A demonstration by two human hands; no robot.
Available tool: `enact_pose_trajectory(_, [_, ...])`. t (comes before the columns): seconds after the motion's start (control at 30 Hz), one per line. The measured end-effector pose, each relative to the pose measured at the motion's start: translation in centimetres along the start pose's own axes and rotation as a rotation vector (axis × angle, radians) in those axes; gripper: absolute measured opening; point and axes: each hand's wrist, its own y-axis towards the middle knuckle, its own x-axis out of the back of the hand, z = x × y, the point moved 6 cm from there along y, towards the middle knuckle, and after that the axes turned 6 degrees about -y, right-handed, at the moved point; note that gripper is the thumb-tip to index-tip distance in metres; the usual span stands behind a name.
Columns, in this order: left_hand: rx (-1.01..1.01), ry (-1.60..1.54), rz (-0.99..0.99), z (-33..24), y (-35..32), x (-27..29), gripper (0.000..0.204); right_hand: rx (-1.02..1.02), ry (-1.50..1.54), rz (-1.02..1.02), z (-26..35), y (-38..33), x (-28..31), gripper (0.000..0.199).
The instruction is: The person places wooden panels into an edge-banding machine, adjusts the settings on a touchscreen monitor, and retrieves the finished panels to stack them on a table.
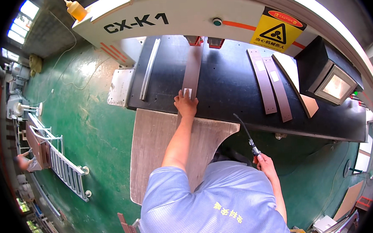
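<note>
Green floor is noted at the far left, with a white wheeled rack stood on it. On the black bench, a silver rail is laid toward the left end. A wood-grain panel is set along the bench's near edge. The near end of a brown strip, laid on the bench and extended under the machine beam, is touched at its white label by the left hand, fingers spread apart. An air gun is held in the right hand, fingers wrapped around it. Further right, two labelled boards are laid side by side, near a lit black housing.
</note>
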Motion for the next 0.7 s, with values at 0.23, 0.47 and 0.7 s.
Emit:
enact_pose_trajectory(0.23, [-0.013,-0.008,-0.015,0.5,0.2,-0.2,0.068,0.014,0.036,-0.007,0.4,-0.2,0.1,0.029])
enact_pose_trajectory(0.47, [-0.028,-0.046,-0.085,-2.6,1.0,1.8,0.083,0.008,0.04,0.001,0.6,-0.3,0.3,0.029])
enact_pose_trajectory(0.7, [-0.469,-0.472,-0.279,-16.7,6.0,10.2,0.082,-0.005,0.05,-0.047,0.3,-0.5,0.7,0.029])
